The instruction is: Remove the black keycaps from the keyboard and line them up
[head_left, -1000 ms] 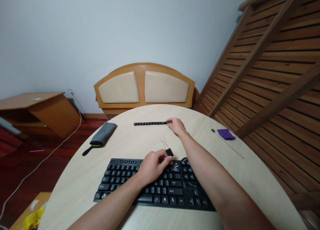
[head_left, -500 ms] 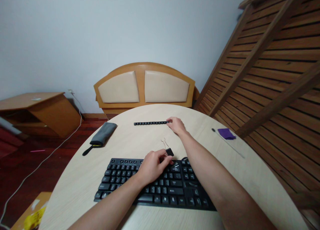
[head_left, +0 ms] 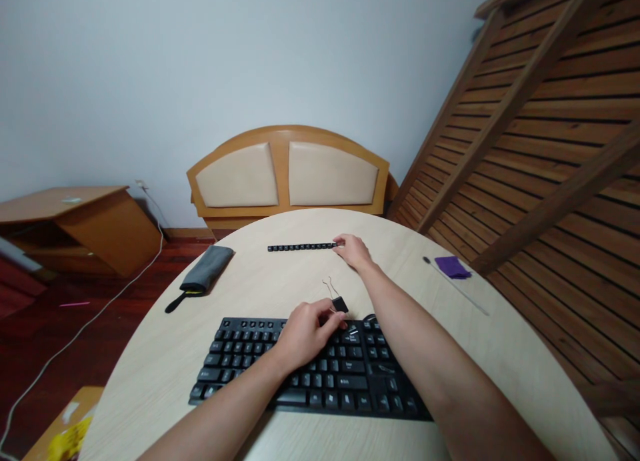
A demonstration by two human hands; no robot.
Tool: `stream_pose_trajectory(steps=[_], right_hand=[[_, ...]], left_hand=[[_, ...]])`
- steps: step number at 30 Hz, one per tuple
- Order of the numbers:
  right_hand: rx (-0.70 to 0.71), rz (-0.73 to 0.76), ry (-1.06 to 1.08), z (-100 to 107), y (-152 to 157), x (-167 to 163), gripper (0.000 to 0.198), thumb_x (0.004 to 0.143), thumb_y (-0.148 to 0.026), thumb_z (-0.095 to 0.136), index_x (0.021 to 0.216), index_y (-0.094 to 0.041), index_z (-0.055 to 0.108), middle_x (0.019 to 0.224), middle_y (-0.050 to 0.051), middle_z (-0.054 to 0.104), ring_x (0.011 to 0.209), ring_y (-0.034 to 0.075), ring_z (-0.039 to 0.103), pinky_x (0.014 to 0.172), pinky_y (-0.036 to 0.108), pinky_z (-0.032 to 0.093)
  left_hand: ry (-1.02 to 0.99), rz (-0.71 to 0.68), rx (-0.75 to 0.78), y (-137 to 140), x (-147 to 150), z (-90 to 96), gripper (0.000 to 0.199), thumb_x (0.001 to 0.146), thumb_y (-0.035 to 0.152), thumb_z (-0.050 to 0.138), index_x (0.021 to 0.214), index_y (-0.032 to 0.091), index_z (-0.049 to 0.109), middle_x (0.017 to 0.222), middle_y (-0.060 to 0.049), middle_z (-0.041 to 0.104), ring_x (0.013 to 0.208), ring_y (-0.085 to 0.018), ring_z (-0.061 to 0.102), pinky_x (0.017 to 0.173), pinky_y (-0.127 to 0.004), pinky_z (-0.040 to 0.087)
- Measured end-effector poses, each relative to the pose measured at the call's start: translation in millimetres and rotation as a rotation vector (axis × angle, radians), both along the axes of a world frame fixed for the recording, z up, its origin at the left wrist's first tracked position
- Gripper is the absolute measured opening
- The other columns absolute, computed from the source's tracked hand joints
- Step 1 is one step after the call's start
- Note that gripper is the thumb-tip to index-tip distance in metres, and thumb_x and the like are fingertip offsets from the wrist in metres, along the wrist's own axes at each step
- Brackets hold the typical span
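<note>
1. the left hand is over the black keyboard, at 6 o'clock on the round surface, pinching a black binder clip.
2. the right hand is near 12 o'clock, fingertips at the 3 o'clock end of the row of small black keys; i cannot tell whether it grips one.
3. a grey pouch lies toward 10 o'clock; a purple cloth and thin stick, toward 2 o'clock.

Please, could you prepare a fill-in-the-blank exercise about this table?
Beneath the left hand lies a black ____.
The right hand touches the row of keycaps at its ____ end.
The small cloth is coloured ____.
The grey pouch lies on the ____ side of the table.

Missing: keyboard; right; purple; left.
</note>
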State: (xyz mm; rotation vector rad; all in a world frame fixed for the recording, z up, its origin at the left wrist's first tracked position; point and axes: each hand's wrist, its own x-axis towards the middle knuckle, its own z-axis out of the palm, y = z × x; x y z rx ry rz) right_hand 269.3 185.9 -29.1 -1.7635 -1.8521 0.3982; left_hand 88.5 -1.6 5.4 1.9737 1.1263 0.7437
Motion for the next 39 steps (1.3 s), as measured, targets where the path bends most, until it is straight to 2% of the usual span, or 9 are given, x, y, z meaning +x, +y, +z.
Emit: stream_pose_trajectory(steps=[6, 8, 13, 16, 20, 25, 30, 34, 39], right_hand=[[-0.101, 0.089, -0.049, 28.7, -5.7, 12.0, 0.063, 0.065, -0.019, 0.081, 0.125, -0.018, 0.061, 0.122, 0.012, 0.067, 0.110, 0.022, 0.063, 0.095, 0.030, 0.047], [-0.143, 0.141, -0.066, 44.4, -17.5, 22.3, 0.064, 0.061, -0.017, 0.083, 0.122, -0.016, 0.063, 0.121, 0.013, 0.067, 0.108, 0.024, 0.065, 0.094, 0.031, 0.048], [-0.207, 0.319, -0.068, 75.7, -90.0, 52.6, 0.040, 0.077, -0.029, 0.073, 0.116, -0.019, 0.069, 0.119, 0.009, 0.069, 0.105, 0.022, 0.066, 0.092, 0.029, 0.049], [-0.316, 0.619, -0.001, 83.3, -142.7, 66.8, 0.040, 0.080, -0.036, 0.070, 0.117, -0.022, 0.069, 0.121, 0.006, 0.068, 0.109, 0.023, 0.064, 0.096, 0.030, 0.047], [-0.348, 0.697, 0.063, 78.3, -180.7, 72.4, 0.033, 0.081, -0.035, 0.068, 0.111, -0.023, 0.072, 0.109, 0.004, 0.073, 0.097, 0.022, 0.067, 0.086, 0.030, 0.050], [-0.276, 0.652, 0.108, 63.5, -182.8, 59.6, 0.021, 0.084, -0.033, 0.065, 0.097, -0.019, 0.075, 0.092, 0.003, 0.075, 0.083, 0.020, 0.068, 0.074, 0.028, 0.049], [-0.184, 0.698, 0.105, 52.4, -183.3, 42.3, 0.019, 0.086, -0.032, 0.065, 0.097, -0.021, 0.074, 0.093, 0.003, 0.074, 0.086, 0.019, 0.067, 0.078, 0.028, 0.048], [-0.027, 0.671, 0.092, 40.2, -189.7, 32.6, 0.018, 0.089, -0.031, 0.063, 0.100, -0.021, 0.073, 0.098, 0.005, 0.073, 0.094, 0.020, 0.065, 0.087, 0.032, 0.046], [0.073, 0.606, 0.061, 33.8, -197.1, 30.1, 0.019, 0.090, -0.030, 0.063, 0.106, -0.024, 0.070, 0.105, 0.003, 0.072, 0.100, 0.020, 0.063, 0.090, 0.034, 0.046]], left_hand=[[0.008, -0.016, -0.002, 0.0, -0.2, -0.9, 0.032, 0.095, 0.039, 0.049, 0.083, 0.019, 0.071, 0.079, -0.003, 0.075, 0.067, -0.017, 0.064, 0.062, -0.026, 0.043], [0.024, -0.022, 0.013, 0.3, -0.5, -1.7, 0.034, 0.094, 0.041, 0.049, 0.083, 0.018, 0.072, 0.077, -0.003, 0.074, 0.066, -0.017, 0.063, 0.063, -0.026, 0.043], [0.091, -0.035, 0.076, 0.9, -1.7, -1.6, 0.036, 0.094, 0.043, 0.049, 0.084, 0.019, 0.074, 0.074, -0.002, 0.073, 0.064, -0.017, 0.061, 0.063, -0.026, 0.042], [0.127, -0.031, 0.099, 0.4, -1.4, 0.3, 0.036, 0.094, 0.042, 0.048, 0.084, 0.020, 0.074, 0.070, -0.001, 0.072, 0.059, -0.016, 0.058, 0.059, -0.025, 0.039], [0.167, -0.043, 0.140, -1.8, -0.4, 6.6, 0.035, 0.095, 0.041, 0.047, 0.084, 0.021, 0.073, 0.069, -0.001, 0.070, 0.060, -0.016, 0.058, 0.058, -0.024, 0.037], [0.255, -0.022, 0.152, -5.0, -3.4, 19.2, 0.033, 0.094, 0.040, 0.049, 0.081, 0.021, 0.071, 0.067, -0.001, 0.068, 0.059, -0.017, 0.058, 0.056, -0.025, 0.036], [0.196, 0.050, 0.134, -3.6, -7.0, 23.5, 0.030, 0.093, 0.039, 0.049, 0.080, 0.020, 0.068, 0.073, -0.003, 0.070, 0.068, -0.019, 0.063, 0.062, -0.026, 0.041], [0.069, 0.042, 0.077, -1.9, -4.0, 16.5, 0.029, 0.095, 0.038, 0.047, 0.083, 0.019, 0.066, 0.084, -0.004, 0.074, 0.079, -0.020, 0.067, 0.070, -0.027, 0.045], [-0.048, 0.038, 0.029, -1.7, 0.6, 6.2, 0.031, 0.096, 0.039, 0.046, 0.081, 0.017, 0.063, 0.081, -0.004, 0.072, 0.078, -0.020, 0.067, 0.070, -0.026, 0.046]])
